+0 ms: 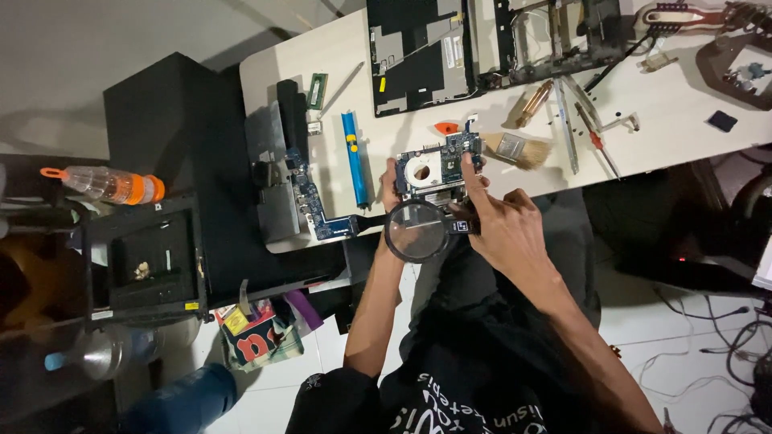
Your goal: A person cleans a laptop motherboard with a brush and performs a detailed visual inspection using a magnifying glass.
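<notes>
While the person leans over the near edge of the pale desk [683,120], a clear plastic bottle with an orange cap [104,184] lies on a dark stand off the desk's left end. On the desk's left part lie a long blue circuit strip [310,197] and a blue cylindrical tool [354,159]. At the middle of the near edge, the left hand [389,178] grips the left side of a small blue circuit board with a round hole [438,166], fingers curled shut around it. Just below the board sits a round black-rimmed magnifying glass [416,231], its handle pinched in the right hand [503,221], whose forefinger stretches up onto the board. Right of them lie a flat bristle brush [519,150] and a red-handled screwdriver [597,145]; an opened laptop shell [490,44] rests at the far edge.
</notes>
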